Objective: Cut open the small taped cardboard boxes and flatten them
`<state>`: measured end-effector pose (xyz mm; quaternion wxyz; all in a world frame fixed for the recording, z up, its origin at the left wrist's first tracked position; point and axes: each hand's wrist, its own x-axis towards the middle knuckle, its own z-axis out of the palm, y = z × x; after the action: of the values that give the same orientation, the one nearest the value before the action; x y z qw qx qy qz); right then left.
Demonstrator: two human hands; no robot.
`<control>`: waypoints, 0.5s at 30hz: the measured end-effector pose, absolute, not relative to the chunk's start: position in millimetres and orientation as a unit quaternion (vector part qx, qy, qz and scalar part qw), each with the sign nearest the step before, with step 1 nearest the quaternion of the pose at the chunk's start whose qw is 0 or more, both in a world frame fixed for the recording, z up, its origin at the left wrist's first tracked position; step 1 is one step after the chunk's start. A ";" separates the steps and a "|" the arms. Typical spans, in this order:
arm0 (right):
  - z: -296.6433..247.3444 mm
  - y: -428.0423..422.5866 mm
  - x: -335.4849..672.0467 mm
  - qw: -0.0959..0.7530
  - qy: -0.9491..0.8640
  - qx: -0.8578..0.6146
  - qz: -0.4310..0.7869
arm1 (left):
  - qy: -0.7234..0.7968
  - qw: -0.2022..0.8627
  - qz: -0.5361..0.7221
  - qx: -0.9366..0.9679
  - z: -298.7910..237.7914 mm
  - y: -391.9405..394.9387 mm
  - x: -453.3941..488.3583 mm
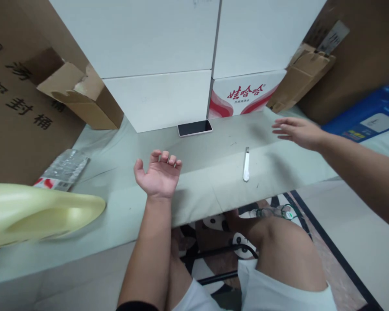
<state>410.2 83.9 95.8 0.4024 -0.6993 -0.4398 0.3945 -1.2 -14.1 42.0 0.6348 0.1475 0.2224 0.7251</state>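
My left hand (159, 175) is palm up above the cloth-covered table, its fingers apart and slightly curled, with nothing in it. My right hand (296, 131) hovers over the right side of the table, fingers stretched out and holding nothing. Between the two hands, nearer the right one, lies a white utility knife (246, 165) with its narrow tip pointing away from me. A phone (195, 128) with a dark screen rests flat by the white boxes, beyond my left hand.
White boxes (162, 39) are stacked at the back, one with red Chinese lettering (246, 94). Open cardboard boxes stand left (84, 95) and right (303, 77). A blue jug (366, 116) is at right. A pale yellow object (45, 211) and a clear plastic pack (65, 168) lie left.
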 end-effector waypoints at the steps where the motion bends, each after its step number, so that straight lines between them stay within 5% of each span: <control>1: 93.8 74.4 404.3 0.378 -0.453 -0.698 0.407 | 0.218 0.630 0.730 0.148 41.8 -15.1 -1.8; 8: 104.3 48.1 324.5 0.149 -0.702 -0.578 0.389 | 0.124 0.629 0.761 0.105 42.6 -28.3 -7.9; 15: 102.2 82.6 142.1 0.100 -0.905 -0.350 0.222 | 0.130 0.625 0.763 0.102 59.9 -42.0 -32.6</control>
<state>142.1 82.6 102.2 0.0995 -0.3500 -0.9046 0.2220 -32.6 -42.0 59.9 0.6252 0.1023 0.1296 0.7628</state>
